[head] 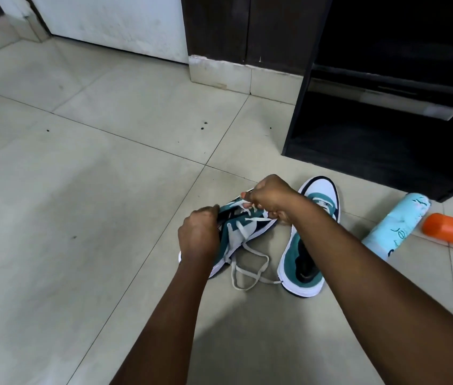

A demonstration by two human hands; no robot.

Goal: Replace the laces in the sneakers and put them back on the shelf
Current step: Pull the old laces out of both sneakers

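- Two bare forearms are reaching forward from the bottom edge toward a pair of sneakers lying on a pale tiled floor (81, 168).
- Gripping the near side of the left-hand sneaker (243, 227), the left hand (199, 236) is curling its fingers round the shoe's edge.
- Above that shoe, the right hand (271, 198) is pinching the pale lace (247, 262), whose loose end is trailing in loops on the floor between the shoes.
- Just beside it, the second sneaker (307, 240), white and teal with a dark rim, is lying flat with no lace showing.
- Right of the shoes, a light blue bottle (396, 223) is lying on its side, carrying dark writing too small to read, and an orange container (451, 230) is lying near it; their contents are not showing.
- Behind them, a dark shelf unit (297, 129) is standing open, its shadowed compartments too dark to make out.
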